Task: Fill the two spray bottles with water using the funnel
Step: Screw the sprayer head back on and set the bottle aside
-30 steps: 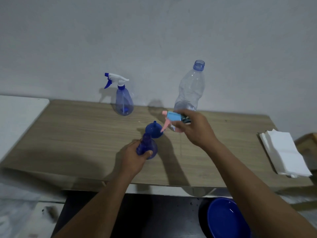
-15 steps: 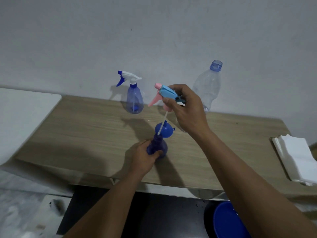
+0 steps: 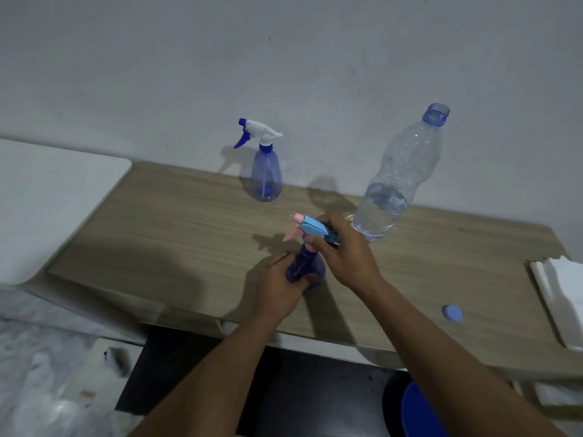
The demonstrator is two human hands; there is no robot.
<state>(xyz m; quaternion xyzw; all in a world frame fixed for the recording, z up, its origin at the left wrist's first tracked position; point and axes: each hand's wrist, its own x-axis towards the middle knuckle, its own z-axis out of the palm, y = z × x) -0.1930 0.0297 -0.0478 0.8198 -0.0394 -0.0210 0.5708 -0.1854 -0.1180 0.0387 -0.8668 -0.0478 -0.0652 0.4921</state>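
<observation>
A small blue spray bottle (image 3: 304,266) stands on the wooden table (image 3: 176,241), and my left hand (image 3: 279,283) is wrapped round its body. My right hand (image 3: 342,253) holds a pink and light-blue spray head (image 3: 310,228) right at the bottle's neck. A second blue spray bottle (image 3: 265,171) with a white and blue trigger head stands at the back near the wall. An uncapped clear water bottle (image 3: 397,184), partly filled, stands behind my right hand. The funnel is not visible.
A blue bottle cap (image 3: 452,314) lies on the table to the right. White paper napkins (image 3: 558,298) sit at the table's right end. A white surface (image 3: 47,197) adjoins the table's left side. A blue basin (image 3: 419,411) is on the floor below.
My right hand has lifted the spray head up and then lowered it onto the neck of the bottle that my left hand holds. The funnel seen beside that bottle is hidden now.
</observation>
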